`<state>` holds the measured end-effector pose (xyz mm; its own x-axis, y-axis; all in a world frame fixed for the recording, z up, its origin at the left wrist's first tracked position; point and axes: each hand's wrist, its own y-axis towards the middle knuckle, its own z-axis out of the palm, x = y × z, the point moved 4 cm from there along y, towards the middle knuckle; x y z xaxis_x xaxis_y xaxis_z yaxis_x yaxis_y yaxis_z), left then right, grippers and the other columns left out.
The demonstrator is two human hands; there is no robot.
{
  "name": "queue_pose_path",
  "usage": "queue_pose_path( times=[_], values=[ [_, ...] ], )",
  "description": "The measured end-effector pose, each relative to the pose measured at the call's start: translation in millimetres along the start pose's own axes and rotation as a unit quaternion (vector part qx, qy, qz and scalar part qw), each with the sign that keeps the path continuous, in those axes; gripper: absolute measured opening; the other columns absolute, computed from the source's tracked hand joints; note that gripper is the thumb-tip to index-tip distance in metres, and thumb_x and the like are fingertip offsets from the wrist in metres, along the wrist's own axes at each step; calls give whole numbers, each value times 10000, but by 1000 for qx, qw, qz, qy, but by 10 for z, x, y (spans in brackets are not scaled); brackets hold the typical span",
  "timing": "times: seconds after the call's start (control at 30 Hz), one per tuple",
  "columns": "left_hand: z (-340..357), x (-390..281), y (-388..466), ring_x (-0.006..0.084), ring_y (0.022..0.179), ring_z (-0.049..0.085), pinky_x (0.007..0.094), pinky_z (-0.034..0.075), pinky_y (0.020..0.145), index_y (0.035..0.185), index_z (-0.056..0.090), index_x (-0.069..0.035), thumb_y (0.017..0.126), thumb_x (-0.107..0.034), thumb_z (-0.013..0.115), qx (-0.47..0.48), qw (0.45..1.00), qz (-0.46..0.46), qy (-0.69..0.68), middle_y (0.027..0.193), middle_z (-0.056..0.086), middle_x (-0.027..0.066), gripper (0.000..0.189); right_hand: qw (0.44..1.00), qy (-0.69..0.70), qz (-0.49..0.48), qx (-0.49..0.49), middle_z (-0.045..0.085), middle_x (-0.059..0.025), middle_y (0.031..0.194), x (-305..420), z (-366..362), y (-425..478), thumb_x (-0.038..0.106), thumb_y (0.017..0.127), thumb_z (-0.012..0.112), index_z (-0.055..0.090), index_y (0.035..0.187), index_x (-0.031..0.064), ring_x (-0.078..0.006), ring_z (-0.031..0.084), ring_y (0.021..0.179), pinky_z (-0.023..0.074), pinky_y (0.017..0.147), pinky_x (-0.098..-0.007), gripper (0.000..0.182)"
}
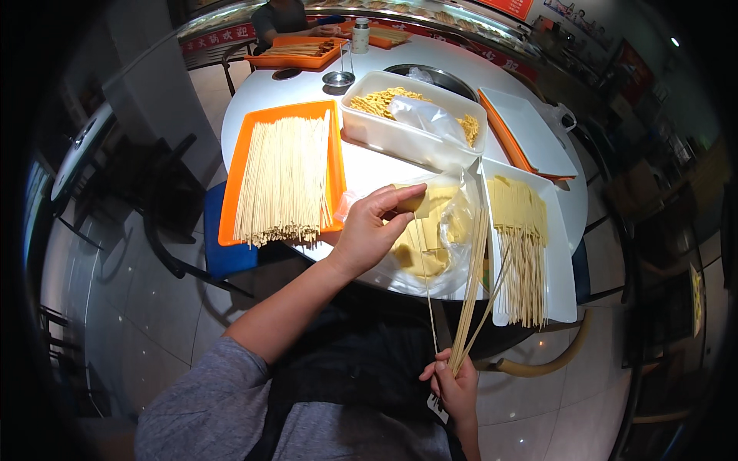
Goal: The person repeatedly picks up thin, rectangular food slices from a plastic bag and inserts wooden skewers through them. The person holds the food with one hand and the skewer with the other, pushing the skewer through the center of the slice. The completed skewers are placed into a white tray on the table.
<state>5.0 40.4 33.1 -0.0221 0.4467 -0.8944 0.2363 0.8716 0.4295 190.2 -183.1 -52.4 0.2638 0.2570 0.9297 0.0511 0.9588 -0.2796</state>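
Note:
My left hand point(369, 227) pinches a small piece of pale yellow sheet, apparently tofu skin point(424, 206), between thumb and fingers. One thin wooden skewer point(428, 288) runs from that piece down to my right hand point(455, 383). Low in front of my body, the right hand grips a bundle of bamboo skewers point(470, 288), fanned slightly at their upper ends. Beneath the left hand, more yellow sheets point(426, 262) lie in an open clear plastic bag point(455, 271). To the right, a white tray point(560, 259) holds rows of skewered yellow sheets point(519, 210).
An orange tray point(235, 190) of bare skewers point(282, 178) lies left on the round white table. Behind the bag stands a translucent bin point(398, 138) with yellow, twisted food pieces. Stacked trays point(527, 127) lie at right. Across the table sits another person point(279, 23).

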Motion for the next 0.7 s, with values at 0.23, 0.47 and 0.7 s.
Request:
queue_pose_path(
  times=[0.23, 0.47, 0.7],
  values=[
    [93, -131, -61, 214, 799, 626, 281, 507, 702, 1229, 628, -84, 781, 93, 626, -1, 974, 157, 163, 889, 638, 116, 482, 999, -34, -8, -32, 638, -173, 726, 139, 81, -80, 46, 956, 466, 461, 1048, 39, -53, 385, 422, 320, 410, -179, 92],
    [126, -136, -98, 171, 775, 600, 262, 501, 709, 1351, 527, -99, 808, 49, 629, 11, 984, 125, 128, 1017, 616, 103, 572, 998, -29, -59, -16, 637, -171, 741, 139, 143, 35, 78, 963, 491, 454, 1064, 38, -70, 413, 442, 335, 419, -187, 115],
    [82, 6, -67, 25, 743, 485, 211, 482, 694, 1448, 395, -79, 839, 21, 629, 81, 994, -59, -42, 1188, 577, 4, 660, 996, -17, -83, -10, 639, -173, 753, 129, 184, 58, 72, 962, 485, 451, 1082, 37, -71, 421, 452, 339, 424, -184, 129]
  ],
)
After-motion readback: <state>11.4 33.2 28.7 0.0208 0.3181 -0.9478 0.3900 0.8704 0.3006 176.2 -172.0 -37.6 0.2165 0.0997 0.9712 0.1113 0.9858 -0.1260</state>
